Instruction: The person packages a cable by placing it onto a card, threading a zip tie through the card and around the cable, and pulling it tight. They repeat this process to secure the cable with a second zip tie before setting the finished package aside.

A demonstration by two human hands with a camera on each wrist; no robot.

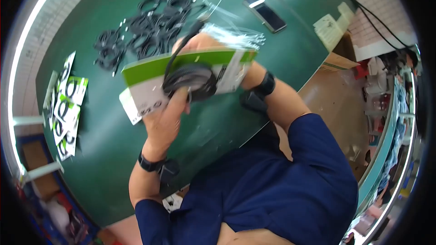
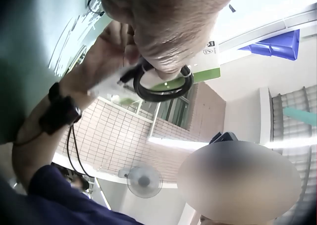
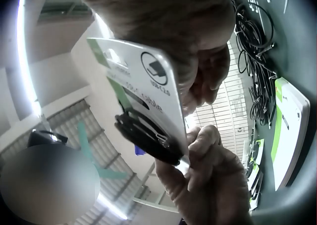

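Note:
Both hands hold a white and green cable card [image 1: 145, 93] above the table, with a coiled black cable [image 1: 193, 79] on its front. My left hand [image 1: 163, 120] grips the lower left part, its thumb over the coil. Behind the card, my right hand [image 1: 200, 43] holds it from the far side, partly hidden by it. One cable end sticks up past the top edge. In the right wrist view, print reading USB-C 2.0 shows on the card [image 3: 143, 71], and the left fingers [image 3: 203, 141] pinch its lower end.
Black coiled cables [image 1: 156, 22] lie in a heap at the back left, beside white zip ties [image 1: 238, 38]. A phone [image 1: 265, 13] rests farther right. Carded cables [image 1: 68, 109] are piled at the left edge. A stack of cards [image 3: 292, 131] sits on the table.

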